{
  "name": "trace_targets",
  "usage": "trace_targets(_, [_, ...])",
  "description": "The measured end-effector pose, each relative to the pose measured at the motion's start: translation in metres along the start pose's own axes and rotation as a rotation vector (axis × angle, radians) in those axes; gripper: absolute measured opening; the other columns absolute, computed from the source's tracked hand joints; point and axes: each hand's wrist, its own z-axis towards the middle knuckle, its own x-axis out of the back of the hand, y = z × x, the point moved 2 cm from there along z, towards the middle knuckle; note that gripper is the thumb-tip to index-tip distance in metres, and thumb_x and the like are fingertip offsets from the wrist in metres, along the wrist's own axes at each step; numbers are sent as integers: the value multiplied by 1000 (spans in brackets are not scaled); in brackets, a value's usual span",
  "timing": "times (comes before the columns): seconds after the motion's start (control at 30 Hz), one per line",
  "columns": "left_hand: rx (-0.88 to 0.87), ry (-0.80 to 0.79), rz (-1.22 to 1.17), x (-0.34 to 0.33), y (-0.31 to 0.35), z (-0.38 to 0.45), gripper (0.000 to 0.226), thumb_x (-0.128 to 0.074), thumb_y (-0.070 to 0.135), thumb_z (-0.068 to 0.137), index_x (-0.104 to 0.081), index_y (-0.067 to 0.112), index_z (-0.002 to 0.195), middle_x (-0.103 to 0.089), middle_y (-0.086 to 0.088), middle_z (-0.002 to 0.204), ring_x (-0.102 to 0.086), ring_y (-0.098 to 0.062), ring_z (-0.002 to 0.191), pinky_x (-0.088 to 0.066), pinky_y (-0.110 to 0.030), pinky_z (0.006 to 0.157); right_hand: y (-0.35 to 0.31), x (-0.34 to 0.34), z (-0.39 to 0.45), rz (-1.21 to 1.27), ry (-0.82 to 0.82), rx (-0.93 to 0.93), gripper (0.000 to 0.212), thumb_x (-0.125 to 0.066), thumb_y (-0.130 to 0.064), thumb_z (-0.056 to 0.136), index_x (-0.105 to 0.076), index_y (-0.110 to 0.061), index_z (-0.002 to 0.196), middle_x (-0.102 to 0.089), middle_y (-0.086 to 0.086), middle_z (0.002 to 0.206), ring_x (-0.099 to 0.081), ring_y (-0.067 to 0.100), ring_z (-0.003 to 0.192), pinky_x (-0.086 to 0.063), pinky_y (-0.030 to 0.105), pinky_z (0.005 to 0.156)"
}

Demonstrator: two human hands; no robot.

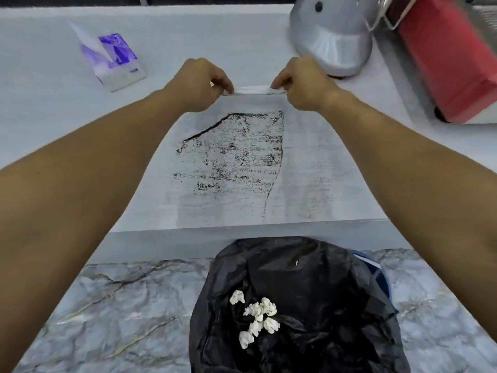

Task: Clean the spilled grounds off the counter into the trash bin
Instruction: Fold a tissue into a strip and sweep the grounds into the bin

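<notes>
Dark coffee grounds (236, 149) are smeared in a wide patch on the pale counter (53, 109), between my forearms. Just beyond the patch, my left hand (199, 82) and my right hand (301, 82) each pinch one end of a white tissue (252, 90) stretched flat against the counter. Below the counter's front edge stands the trash bin (295, 305), lined with a black bag and holding several crumpled white tissue wads (258, 319).
A purple and white tissue box (115, 60) sits at the back left. A silver helmet-like dome (330, 36) and a red box (451, 57) stand at the back right. The floor (121, 305) below is grey marble.
</notes>
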Motion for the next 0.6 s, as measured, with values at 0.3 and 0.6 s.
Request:
trace_targets(0.3, [-65, -146, 128, -13, -22, 30, 27, -58, 4, 93, -75, 17, 109, -74, -2, 108, -64, -16, 103, -45, -25, 88, 0, -15, 33, -291, -197, 175, 17, -48, 3, 78, -64, 4, 76, -56, 32, 82, -53, 45, 81, -51, 44, 68])
trace_targets(0.6, [-44, -157, 157, -11, -21, 39, 31, -64, -3, 85, -75, 21, 101, -75, 0, 91, -66, -13, 89, -47, -26, 80, -11, -11, 36, -193, -120, 104, 26, -64, -3, 87, -73, -16, 108, -74, 7, 96, -67, 21, 94, -49, 24, 84])
